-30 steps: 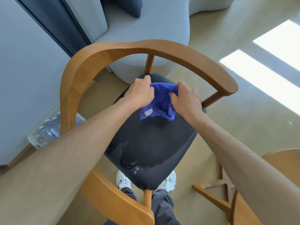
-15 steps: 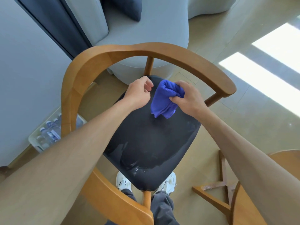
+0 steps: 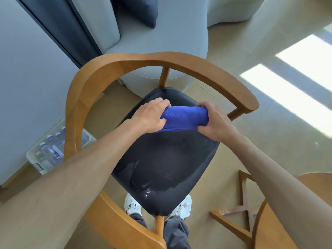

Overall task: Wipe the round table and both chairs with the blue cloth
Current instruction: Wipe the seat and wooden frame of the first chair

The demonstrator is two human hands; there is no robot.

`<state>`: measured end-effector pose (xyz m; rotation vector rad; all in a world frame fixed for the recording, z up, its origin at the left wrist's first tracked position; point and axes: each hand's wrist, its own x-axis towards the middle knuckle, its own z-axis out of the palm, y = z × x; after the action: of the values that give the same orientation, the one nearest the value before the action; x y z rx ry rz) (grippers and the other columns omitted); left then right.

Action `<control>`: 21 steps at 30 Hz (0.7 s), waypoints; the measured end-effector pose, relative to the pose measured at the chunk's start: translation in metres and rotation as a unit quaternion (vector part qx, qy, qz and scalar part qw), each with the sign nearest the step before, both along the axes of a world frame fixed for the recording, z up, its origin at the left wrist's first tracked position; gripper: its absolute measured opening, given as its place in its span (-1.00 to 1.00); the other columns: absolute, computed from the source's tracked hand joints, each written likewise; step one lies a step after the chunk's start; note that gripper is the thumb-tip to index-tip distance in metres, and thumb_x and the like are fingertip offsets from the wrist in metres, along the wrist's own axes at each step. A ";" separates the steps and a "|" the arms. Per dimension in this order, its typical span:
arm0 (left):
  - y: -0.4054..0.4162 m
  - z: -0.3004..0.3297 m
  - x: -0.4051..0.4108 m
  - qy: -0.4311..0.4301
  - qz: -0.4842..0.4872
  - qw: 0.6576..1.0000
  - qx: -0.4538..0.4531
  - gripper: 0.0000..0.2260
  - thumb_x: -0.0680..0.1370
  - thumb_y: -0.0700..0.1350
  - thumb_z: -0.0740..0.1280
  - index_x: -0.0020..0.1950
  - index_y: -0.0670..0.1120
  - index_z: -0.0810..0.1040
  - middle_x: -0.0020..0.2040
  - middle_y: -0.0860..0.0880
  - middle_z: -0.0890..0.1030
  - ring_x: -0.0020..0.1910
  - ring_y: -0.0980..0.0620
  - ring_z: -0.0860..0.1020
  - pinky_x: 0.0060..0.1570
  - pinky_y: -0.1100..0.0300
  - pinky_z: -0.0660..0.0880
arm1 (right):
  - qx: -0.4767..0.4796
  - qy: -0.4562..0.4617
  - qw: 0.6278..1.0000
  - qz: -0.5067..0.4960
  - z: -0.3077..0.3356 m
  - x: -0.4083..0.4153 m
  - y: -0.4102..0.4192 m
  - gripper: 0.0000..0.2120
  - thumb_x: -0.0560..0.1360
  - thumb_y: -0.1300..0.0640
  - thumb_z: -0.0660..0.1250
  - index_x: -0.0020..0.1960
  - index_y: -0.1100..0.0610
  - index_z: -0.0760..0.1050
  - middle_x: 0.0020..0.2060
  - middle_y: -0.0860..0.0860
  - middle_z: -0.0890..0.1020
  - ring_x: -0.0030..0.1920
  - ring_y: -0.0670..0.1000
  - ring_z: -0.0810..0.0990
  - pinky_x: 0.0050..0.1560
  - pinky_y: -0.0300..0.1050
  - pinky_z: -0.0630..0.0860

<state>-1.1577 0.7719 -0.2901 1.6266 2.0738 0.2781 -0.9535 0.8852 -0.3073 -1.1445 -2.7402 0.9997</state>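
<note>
Left hand (image 3: 150,115): fingers curled, gripping the left end of the cloth (image 3: 184,118).
Right hand (image 3: 214,121): fingers curled, gripping the right end.
Cloth: blue, bunched into a roll, stretched between the 2 hands above the rear half of the seat (image 3: 165,162); whether it touches the seat cannot be told.
Seat: dark, with wet streaks and droplets at its front edge.
Chair (image 3: 93,83): 1 wooden armrest curving round the seat.
Table (image 3: 273,230): right of the seat, only its edge in view.
Step, as judged: refolding the cloth during the chair wipe.
Next move calls for pressing the cloth flat onto the seat and sweeping toward the wet front edge.
</note>
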 end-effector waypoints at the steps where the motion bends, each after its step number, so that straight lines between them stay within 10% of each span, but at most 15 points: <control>1: -0.001 -0.001 0.001 0.020 -0.009 1.000 0.004 -0.74 0.47 -0.20 0.30 0.15 -0.07 0.44 0.04 -0.03 0.46 -0.03 -0.02 0.45 -0.13 0.17 0.32 | 0.032 -0.006 0.999 0.014 -0.003 0.000 -0.002 -0.43 0.32 0.15 0.43 0.30 0.04 0.38 0.17 -0.05 0.50 0.20 0.03 0.41 0.18 -0.13 0.33; 11: -0.022 -0.041 0.007 0.148 -0.134 0.976 0.088 -0.66 0.25 -0.34 0.44 -0.01 -0.19 0.50 -0.13 -0.13 0.48 -0.23 -0.10 0.46 -0.45 0.14 0.35 | 0.054 -0.087 0.982 0.156 -0.050 -0.011 -0.038 -0.35 0.43 0.18 0.31 0.49 0.14 0.25 0.37 0.05 0.46 0.31 0.11 0.46 0.27 0.00 0.38; 17: -0.042 -0.107 0.012 0.239 -0.119 0.950 0.159 -0.72 0.39 -0.43 0.13 0.02 -0.16 0.37 -0.21 -0.10 0.49 -0.28 -0.09 0.44 -0.32 0.10 0.41 | 0.309 -0.006 0.944 0.118 -0.107 -0.010 -0.065 -0.59 0.54 0.33 0.05 0.32 0.27 0.47 0.24 0.20 0.55 0.15 0.21 0.56 0.06 0.01 0.43; 21: -0.097 -0.164 0.022 0.169 -0.163 0.970 -0.058 -0.48 0.19 -0.27 0.51 0.13 -0.10 0.53 -0.03 -0.06 0.53 -0.10 -0.04 0.52 -0.22 0.13 0.53 | 0.217 -0.115 0.938 0.245 -0.161 0.013 -0.113 -0.39 0.23 0.12 0.54 0.25 0.22 0.52 0.23 0.19 0.55 0.01 0.17 0.58 -0.11 -0.03 0.55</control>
<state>-1.1352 0.6750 -0.4539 2.0142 1.9609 -0.2448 -0.9409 0.7724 -0.4682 -0.5506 -3.2785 0.2304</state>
